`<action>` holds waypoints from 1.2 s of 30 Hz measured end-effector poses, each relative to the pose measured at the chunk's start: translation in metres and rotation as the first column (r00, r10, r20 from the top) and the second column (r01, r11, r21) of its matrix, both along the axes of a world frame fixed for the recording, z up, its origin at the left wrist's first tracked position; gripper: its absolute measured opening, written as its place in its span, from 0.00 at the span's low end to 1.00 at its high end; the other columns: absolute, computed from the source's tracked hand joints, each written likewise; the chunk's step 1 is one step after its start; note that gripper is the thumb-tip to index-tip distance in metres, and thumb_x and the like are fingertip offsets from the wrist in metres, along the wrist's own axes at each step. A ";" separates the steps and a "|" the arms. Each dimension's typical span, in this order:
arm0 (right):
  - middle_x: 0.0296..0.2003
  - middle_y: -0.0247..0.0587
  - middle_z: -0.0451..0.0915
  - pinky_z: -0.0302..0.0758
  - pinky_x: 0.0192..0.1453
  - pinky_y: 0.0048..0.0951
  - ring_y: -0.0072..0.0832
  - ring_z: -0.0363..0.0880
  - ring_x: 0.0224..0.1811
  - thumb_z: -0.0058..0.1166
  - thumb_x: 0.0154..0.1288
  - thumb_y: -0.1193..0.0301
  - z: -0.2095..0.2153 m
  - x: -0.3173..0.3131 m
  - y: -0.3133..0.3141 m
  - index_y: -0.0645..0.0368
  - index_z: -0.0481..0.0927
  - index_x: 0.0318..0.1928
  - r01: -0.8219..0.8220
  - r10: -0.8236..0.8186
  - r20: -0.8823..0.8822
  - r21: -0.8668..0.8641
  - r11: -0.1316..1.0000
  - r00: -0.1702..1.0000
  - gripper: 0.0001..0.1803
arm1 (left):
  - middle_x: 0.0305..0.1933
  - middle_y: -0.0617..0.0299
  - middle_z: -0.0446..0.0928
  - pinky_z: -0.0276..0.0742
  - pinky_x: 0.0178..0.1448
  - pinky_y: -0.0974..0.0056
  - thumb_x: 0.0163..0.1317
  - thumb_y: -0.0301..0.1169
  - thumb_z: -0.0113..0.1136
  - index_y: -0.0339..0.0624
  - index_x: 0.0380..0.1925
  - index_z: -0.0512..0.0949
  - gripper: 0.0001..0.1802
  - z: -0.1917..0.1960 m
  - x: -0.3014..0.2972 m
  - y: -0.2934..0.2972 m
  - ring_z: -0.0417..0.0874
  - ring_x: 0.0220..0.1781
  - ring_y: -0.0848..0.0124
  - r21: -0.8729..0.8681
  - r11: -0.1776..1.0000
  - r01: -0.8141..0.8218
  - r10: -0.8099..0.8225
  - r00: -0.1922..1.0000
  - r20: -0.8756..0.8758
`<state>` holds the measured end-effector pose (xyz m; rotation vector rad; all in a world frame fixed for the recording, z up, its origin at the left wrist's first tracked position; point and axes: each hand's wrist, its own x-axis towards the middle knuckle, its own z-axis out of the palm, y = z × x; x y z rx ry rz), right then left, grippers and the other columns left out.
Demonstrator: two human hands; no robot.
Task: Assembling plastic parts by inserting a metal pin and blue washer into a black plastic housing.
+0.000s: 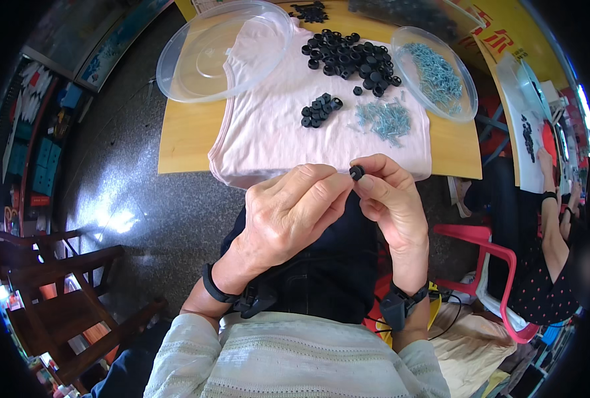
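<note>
Between the thumb and forefinger of my right hand (393, 199) is a small round black knob (356, 172), held just above my lap. Its near face shows a lighter spot in the middle. My left hand (295, 209) is closed in a pinch, its fingertips touching the knob's left side; anything inside that pinch is hidden. Beyond my hands a pale pink cloth (262, 132) covers much of the wooden table. On it lie a large heap of black knobs (348, 56), a smaller group of black knobs (319, 111) and a loose pile of silvery screws (386, 121).
A clear round lid or shallow tub (175, 73) rests at the table's far left. At the right, a clear tub (468, 109) holds many screws. A red chair (507, 265) and another person's arm (552, 225) are at the right; a dark wooden chair (63, 312) stands left.
</note>
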<state>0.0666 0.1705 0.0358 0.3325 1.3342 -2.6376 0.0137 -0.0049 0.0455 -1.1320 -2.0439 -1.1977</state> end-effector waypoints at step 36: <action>0.34 0.31 0.82 0.71 0.26 0.14 0.11 0.75 0.28 0.63 0.60 0.75 0.035 0.044 -0.029 0.60 0.82 0.43 0.094 -0.024 -0.196 0.354 0.931 0.980 0.10 | 0.29 0.63 0.81 0.73 0.25 0.73 0.48 0.17 0.68 0.42 0.31 0.82 0.11 0.042 0.034 -0.028 0.79 0.24 0.76 -0.113 0.990 0.078 -0.048 0.967 0.250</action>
